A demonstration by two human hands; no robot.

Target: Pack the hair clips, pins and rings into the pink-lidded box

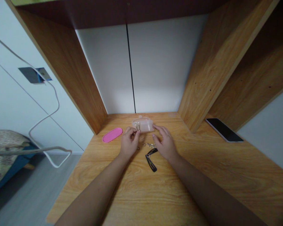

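Observation:
My left hand (129, 142) is closed in a pinch on a few thin hair pins (138, 126), held at the left end of a small clear plastic box (144, 125) near the back of the wooden desk (155, 191). My right hand (164, 142) lies with fingers stretched out, fingertips touching the box's right side. Between my hands lie small metal clips (149, 145) and two black snap hair clips (151, 159). A pink oval lid (112, 135) rests to the left of my left hand.
A black phone (223, 129) lies on the desk's right part behind a wooden divider (209, 72). White wall panels close the back. A white cable (49, 116) hangs at the left above the grey floor, beside a bed.

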